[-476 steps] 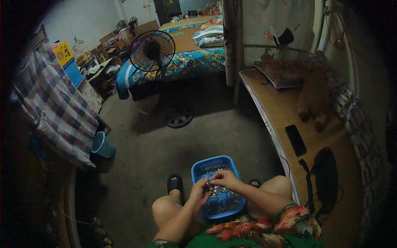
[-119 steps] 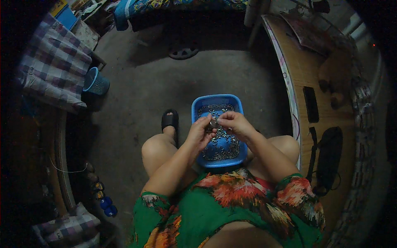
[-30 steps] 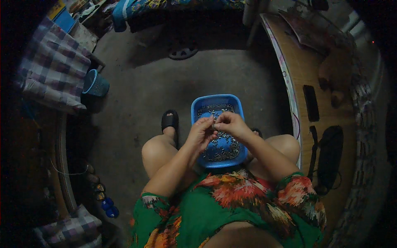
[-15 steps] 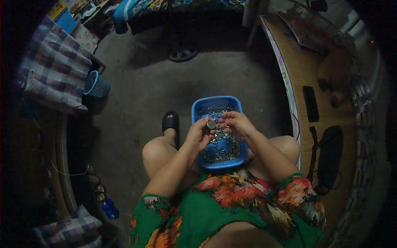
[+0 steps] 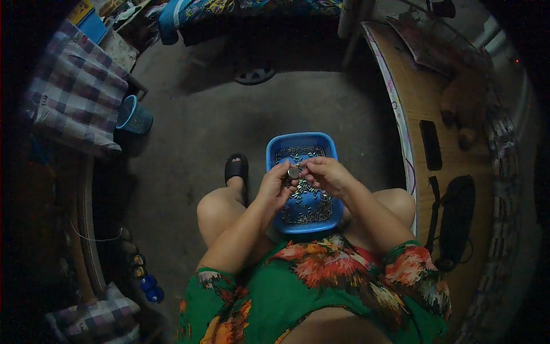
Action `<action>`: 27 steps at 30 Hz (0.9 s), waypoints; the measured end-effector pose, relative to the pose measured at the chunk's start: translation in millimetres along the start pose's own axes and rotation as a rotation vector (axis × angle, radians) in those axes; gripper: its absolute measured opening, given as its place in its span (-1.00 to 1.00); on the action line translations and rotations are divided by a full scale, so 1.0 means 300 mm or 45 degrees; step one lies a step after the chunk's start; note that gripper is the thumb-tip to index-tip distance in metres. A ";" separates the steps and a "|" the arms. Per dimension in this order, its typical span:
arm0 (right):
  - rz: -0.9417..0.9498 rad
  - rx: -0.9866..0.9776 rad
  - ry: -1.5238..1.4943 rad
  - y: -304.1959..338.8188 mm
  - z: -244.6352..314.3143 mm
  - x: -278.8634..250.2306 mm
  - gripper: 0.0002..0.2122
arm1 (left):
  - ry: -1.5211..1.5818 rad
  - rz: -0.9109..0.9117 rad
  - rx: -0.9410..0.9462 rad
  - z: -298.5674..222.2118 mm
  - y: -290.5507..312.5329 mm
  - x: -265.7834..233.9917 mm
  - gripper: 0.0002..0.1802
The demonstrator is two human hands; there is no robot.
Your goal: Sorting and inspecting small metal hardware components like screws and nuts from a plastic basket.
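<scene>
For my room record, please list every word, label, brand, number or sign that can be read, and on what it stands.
No text can be read.
Checked cloth: small marks, too blurred.
Blue round objects: pale marks, too small to read.
Round metal piece in the left hand: no lettering visible.

Blue basket, small metal pieces inside

I'm in somebody's home: past the blue plastic basket hangs a blue flowered bedspread; right of the basket, a flat tan platform bears a brown plush toy; left, my black open-toed slipper.
</scene>
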State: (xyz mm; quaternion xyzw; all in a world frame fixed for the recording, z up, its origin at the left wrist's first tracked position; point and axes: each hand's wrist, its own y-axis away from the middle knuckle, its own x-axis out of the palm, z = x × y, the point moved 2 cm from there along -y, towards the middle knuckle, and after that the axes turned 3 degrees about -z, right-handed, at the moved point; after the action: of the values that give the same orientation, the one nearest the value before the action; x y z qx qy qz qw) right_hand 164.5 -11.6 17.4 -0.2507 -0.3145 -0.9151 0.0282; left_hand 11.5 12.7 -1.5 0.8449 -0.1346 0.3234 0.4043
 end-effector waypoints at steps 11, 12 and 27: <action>0.103 0.026 -0.186 -0.004 0.002 -0.017 -0.85 | -0.020 0.008 0.010 0.001 0.001 0.004 -0.76; 0.075 0.033 -0.178 -0.003 0.004 -0.013 -0.86 | -0.016 0.016 0.005 -0.001 0.002 0.002 -0.76; -0.082 -0.244 0.409 0.003 0.002 0.018 -0.87 | -0.025 0.035 0.009 -0.001 0.010 0.019 -0.78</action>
State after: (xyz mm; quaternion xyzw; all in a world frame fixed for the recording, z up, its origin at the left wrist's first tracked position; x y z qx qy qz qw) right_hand 160.2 -11.4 21.0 -0.0929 -0.2253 -0.9695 0.0249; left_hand 14.3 11.3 4.1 0.8475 -0.1488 0.3211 0.3956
